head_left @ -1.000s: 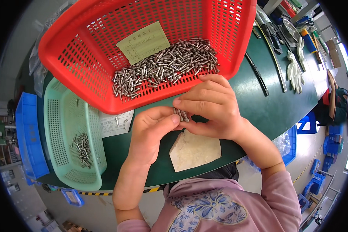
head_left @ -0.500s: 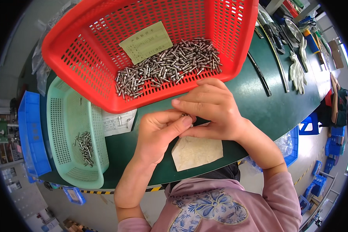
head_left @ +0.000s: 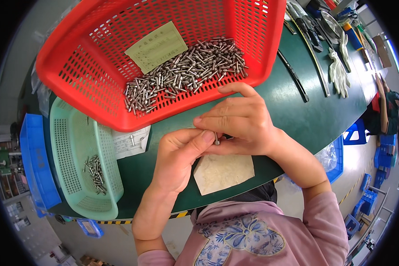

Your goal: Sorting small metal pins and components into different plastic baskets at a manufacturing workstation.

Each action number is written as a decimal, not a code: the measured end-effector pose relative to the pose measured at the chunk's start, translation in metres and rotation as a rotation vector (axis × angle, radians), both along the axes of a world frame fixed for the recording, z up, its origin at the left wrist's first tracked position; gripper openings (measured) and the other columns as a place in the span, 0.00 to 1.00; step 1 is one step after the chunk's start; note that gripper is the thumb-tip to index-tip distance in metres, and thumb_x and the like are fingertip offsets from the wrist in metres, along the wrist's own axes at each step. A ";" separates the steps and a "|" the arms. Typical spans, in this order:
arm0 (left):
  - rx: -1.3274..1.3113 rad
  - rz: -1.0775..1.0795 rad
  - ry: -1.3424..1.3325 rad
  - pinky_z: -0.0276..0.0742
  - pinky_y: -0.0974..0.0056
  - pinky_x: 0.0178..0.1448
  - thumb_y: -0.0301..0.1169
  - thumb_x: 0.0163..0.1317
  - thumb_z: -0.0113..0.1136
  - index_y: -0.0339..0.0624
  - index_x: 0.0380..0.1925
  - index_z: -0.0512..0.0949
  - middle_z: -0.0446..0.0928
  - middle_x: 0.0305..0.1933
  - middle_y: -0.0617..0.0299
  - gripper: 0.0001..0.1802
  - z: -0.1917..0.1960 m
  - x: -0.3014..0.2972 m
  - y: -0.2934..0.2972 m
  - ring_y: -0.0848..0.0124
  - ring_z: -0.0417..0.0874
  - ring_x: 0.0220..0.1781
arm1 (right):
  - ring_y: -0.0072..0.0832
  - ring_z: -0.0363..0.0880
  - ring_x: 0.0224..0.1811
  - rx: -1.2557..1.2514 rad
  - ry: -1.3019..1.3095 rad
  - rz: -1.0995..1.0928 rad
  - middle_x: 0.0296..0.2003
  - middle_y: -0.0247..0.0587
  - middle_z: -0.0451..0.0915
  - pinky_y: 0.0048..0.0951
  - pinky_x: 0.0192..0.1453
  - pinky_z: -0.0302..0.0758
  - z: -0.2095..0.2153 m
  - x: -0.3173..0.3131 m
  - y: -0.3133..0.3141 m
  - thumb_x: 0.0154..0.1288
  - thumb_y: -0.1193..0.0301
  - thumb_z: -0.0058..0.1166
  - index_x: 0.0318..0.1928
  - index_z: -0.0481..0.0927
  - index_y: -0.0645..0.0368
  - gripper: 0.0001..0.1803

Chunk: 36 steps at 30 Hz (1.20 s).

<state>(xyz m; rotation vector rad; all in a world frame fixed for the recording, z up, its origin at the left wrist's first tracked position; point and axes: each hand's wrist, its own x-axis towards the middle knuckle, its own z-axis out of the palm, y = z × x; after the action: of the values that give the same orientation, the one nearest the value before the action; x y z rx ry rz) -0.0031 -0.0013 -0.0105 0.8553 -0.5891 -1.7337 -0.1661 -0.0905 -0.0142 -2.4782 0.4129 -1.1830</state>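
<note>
Between the fingertips of both hands is a small headed metal pin (head_left: 217, 140). My left hand (head_left: 181, 150) pinches at it with thumb and forefinger. My right hand (head_left: 246, 122) closes round it from the other side, the outermost finger lifted. Fingers hide most of the pin. Beyond the hands stands a red perforated basket (head_left: 86, 99) with a heap of similar metal pins (head_left: 186, 68) and a yellowish card (head_left: 156, 47) inside. To the left, a light green basket (head_left: 113, 177) contains a smaller pile of pins (head_left: 95, 173).
Below the hands, a cream-coloured sheet (head_left: 224, 173) lies at the green table's (head_left: 292, 108) near edge. A printed paper (head_left: 131, 148) sits beside the green basket. White gloves (head_left: 339, 73) and long dark tools (head_left: 292, 75) lie at right. A blue bin (head_left: 40, 159) stands far left.
The pin shows more between my fingers, its end pointing down toward me. My hands have shifted slightly around it. The baskets appear a little further left as the view moves.
</note>
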 end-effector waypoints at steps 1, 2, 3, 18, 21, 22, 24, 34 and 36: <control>0.006 -0.028 0.011 0.76 0.66 0.50 0.29 0.66 0.55 0.25 0.39 0.79 0.81 0.41 0.52 0.13 0.001 0.001 0.000 0.70 0.81 0.42 | 0.23 0.82 0.29 0.001 -0.001 -0.003 0.28 0.30 0.84 0.36 0.51 0.72 0.000 0.000 0.000 0.43 0.63 0.73 0.38 0.84 0.55 0.20; 0.006 -0.030 0.010 0.76 0.66 0.50 0.29 0.66 0.55 0.25 0.39 0.79 0.81 0.41 0.52 0.13 0.003 0.001 0.000 0.70 0.81 0.42 | 0.23 0.82 0.29 0.023 -0.021 0.000 0.28 0.30 0.84 0.36 0.51 0.73 0.000 0.000 0.001 0.43 0.63 0.73 0.37 0.84 0.55 0.19; 0.035 -0.027 0.049 0.76 0.66 0.50 0.30 0.68 0.53 0.24 0.41 0.78 0.80 0.42 0.51 0.15 0.005 0.001 -0.001 0.69 0.81 0.43 | 0.23 0.82 0.28 0.046 -0.040 0.001 0.27 0.29 0.84 0.35 0.50 0.73 0.000 0.000 0.001 0.43 0.63 0.73 0.36 0.84 0.55 0.19; -1.148 0.549 -1.397 0.78 0.60 0.47 0.21 0.45 0.65 0.43 0.35 0.79 0.76 0.47 0.53 0.13 0.010 0.006 -0.013 0.58 0.80 0.46 | 0.23 0.81 0.25 0.125 -0.168 0.037 0.23 0.27 0.82 0.34 0.48 0.74 0.003 0.000 0.005 0.44 0.57 0.71 0.33 0.85 0.53 0.18; -1.210 0.528 -1.410 0.79 0.60 0.47 0.25 0.46 0.70 0.50 0.39 0.80 0.74 0.49 0.56 0.17 0.007 0.002 -0.012 0.58 0.79 0.48 | 0.24 0.81 0.26 0.267 -0.162 0.171 0.23 0.29 0.82 0.34 0.49 0.74 0.001 0.000 0.007 0.44 0.59 0.72 0.33 0.85 0.54 0.17; -1.229 0.524 -1.399 0.79 0.61 0.47 0.26 0.47 0.71 0.51 0.40 0.80 0.74 0.49 0.56 0.18 0.007 0.001 -0.011 0.59 0.79 0.48 | 0.24 0.81 0.26 0.268 -0.163 0.168 0.23 0.29 0.82 0.34 0.49 0.74 0.001 0.000 0.008 0.44 0.59 0.72 0.33 0.85 0.54 0.17; -1.250 0.517 -1.423 0.79 0.62 0.45 0.27 0.47 0.71 0.52 0.39 0.82 0.74 0.49 0.58 0.17 0.010 0.002 -0.007 0.60 0.79 0.47 | 0.26 0.84 0.31 0.357 -0.147 0.274 0.30 0.33 0.85 0.33 0.52 0.71 0.000 0.000 0.010 0.43 0.61 0.74 0.35 0.85 0.57 0.19; -1.308 0.485 -1.367 0.78 0.65 0.40 0.28 0.44 0.72 0.53 0.36 0.86 0.76 0.49 0.60 0.15 0.015 0.002 -0.006 0.63 0.79 0.46 | 0.28 0.81 0.27 0.555 -0.233 0.412 0.26 0.34 0.84 0.32 0.48 0.72 -0.001 0.003 0.012 0.43 0.60 0.73 0.36 0.86 0.57 0.20; -1.320 0.499 -1.359 0.78 0.66 0.40 0.27 0.42 0.72 0.53 0.35 0.86 0.76 0.49 0.60 0.16 0.014 0.002 -0.007 0.63 0.79 0.45 | 0.29 0.80 0.27 0.575 -0.220 0.406 0.27 0.35 0.84 0.31 0.47 0.72 0.001 0.002 0.012 0.42 0.60 0.74 0.36 0.86 0.57 0.20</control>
<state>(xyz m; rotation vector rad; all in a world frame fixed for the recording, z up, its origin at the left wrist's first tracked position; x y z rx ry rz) -0.0010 -0.0083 0.0034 0.8997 -1.8663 0.1253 -0.1641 -0.0784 -0.0129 -1.8061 0.1456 -0.9806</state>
